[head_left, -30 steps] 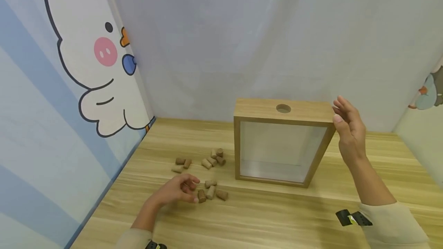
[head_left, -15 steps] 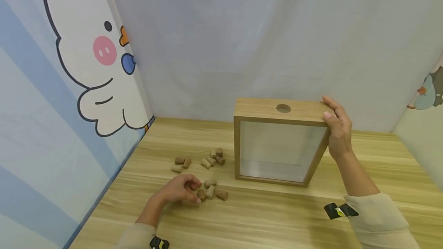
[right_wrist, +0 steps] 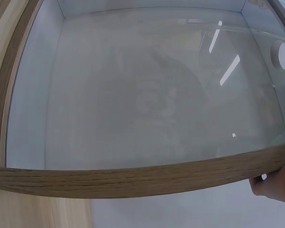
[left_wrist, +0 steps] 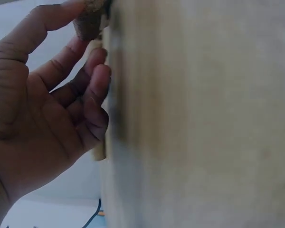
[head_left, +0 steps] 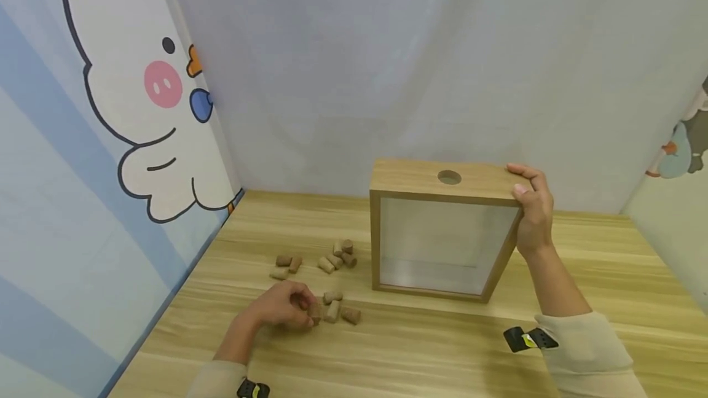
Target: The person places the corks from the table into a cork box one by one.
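My left hand (head_left: 281,304) is low over the table at the left in the head view. It pinches a brown cork (left_wrist: 88,23) between thumb and fingertip; the other fingers curl loosely in the left wrist view. Close to its right lie three loose corks, among them a pale cork (head_left: 332,311) and a darker cork (head_left: 351,316). A wooden shadow box (head_left: 409,178) with a clear front stands upright, with a round hole (head_left: 449,177) in its top. My right hand (head_left: 535,217) grips its upper right corner, thumb on the top. No corks show inside the box.
Several corks (head_left: 326,264) lie in a cluster left of the box, and a smaller group with a dark cork (head_left: 284,260) lies farther left. Behind the wooden table (head_left: 420,349) hangs a pale curtain (head_left: 343,78). A cartoon-printed panel (head_left: 110,201) borders the left side.
My right hand has moved left from beside the box onto its upper right corner. My left hand has closed its thumb and finger on the nearest cork.
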`<state>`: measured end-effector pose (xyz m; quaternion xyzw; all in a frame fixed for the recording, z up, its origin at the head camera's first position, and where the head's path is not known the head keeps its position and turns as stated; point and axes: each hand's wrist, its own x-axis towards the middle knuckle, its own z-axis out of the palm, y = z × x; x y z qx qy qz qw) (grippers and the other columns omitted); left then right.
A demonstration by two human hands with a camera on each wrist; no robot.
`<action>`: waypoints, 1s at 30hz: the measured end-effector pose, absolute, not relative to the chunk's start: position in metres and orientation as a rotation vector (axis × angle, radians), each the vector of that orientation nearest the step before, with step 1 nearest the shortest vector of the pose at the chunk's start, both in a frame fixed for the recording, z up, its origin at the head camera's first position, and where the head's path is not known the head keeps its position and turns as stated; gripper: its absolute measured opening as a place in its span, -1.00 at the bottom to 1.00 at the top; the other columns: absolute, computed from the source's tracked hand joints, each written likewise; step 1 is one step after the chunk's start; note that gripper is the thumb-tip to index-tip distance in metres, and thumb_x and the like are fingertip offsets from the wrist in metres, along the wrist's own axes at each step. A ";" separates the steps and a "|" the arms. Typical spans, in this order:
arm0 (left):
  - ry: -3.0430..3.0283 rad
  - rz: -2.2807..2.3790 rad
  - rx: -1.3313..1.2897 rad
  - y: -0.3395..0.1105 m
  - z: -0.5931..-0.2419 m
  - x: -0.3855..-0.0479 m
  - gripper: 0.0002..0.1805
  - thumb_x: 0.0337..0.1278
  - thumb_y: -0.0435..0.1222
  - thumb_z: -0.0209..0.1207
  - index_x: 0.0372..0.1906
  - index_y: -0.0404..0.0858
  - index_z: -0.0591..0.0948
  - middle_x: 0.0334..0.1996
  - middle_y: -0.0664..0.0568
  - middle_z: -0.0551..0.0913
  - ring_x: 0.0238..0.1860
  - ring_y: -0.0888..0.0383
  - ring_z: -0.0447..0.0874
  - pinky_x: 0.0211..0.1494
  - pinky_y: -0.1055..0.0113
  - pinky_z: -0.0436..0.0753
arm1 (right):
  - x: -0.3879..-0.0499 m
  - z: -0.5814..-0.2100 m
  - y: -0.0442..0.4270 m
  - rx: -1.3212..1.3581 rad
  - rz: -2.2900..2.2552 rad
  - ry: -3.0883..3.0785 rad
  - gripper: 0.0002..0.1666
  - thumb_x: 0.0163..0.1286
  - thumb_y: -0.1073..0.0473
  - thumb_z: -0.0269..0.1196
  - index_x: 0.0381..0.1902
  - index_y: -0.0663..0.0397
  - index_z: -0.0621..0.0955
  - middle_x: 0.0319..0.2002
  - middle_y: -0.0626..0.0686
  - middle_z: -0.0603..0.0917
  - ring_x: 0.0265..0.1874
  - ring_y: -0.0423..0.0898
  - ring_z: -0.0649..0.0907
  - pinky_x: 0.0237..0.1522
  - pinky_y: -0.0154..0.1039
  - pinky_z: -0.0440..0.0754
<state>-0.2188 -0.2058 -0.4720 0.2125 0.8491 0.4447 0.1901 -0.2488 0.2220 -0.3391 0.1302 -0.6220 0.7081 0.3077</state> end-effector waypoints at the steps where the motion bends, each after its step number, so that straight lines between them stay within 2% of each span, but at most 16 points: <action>1: 2.388 1.263 0.610 -0.208 -0.471 -0.219 -0.69 -0.22 -0.36 0.42 -0.26 -0.28 0.61 -0.36 0.02 0.59 -0.28 0.07 0.54 -0.19 0.25 0.51 | -0.249 -0.339 0.222 0.348 1.877 -1.641 -0.58 0.18 0.20 -0.08 -0.06 0.01 0.58 -0.03 0.06 0.47 -0.10 -0.03 0.39 -0.10 -0.16 0.18; 11: 2.330 1.355 0.661 -0.212 -0.455 -0.216 -0.65 -0.26 -0.49 0.32 -0.22 -0.38 0.52 -0.39 -0.06 0.55 -0.35 0.05 0.52 -0.27 0.28 0.54 | -0.246 -0.340 0.224 0.357 1.881 -1.639 -0.59 0.18 0.20 -0.11 -0.09 -0.01 0.58 -0.05 0.07 0.44 -0.15 -0.04 0.38 -0.13 -0.16 0.17; 19: 2.218 1.542 0.651 -0.197 -0.439 -0.213 -0.59 -0.16 -0.60 0.11 -0.06 -0.46 0.43 -0.25 -0.13 0.59 -0.38 0.11 0.50 -0.31 0.30 0.53 | -0.248 -0.340 0.224 0.376 1.866 -1.636 -0.60 0.19 0.18 -0.09 -0.08 0.01 0.58 -0.06 0.06 0.45 -0.17 -0.04 0.38 -0.15 -0.17 0.18; 26: 2.302 1.585 0.625 -0.187 -0.418 -0.221 -0.60 -0.06 -0.53 0.26 -0.02 -0.43 0.48 -0.28 -0.12 0.59 -0.32 -0.01 0.57 -0.28 0.25 0.58 | -0.250 -0.342 0.224 0.391 1.904 -1.615 -0.60 0.20 0.18 -0.08 -0.07 0.02 0.57 -0.07 0.07 0.44 -0.17 -0.04 0.38 -0.16 -0.15 0.20; 30: 2.377 1.570 0.629 -0.182 -0.409 -0.224 -0.58 -0.01 -0.36 0.34 -0.01 -0.36 0.51 -0.30 -0.08 0.59 -0.31 -0.03 0.56 -0.27 0.18 0.57 | -0.250 -0.343 0.224 0.395 1.920 -1.606 -0.62 0.20 0.18 -0.08 -0.09 0.00 0.57 -0.08 0.08 0.43 -0.18 -0.04 0.38 -0.18 -0.14 0.21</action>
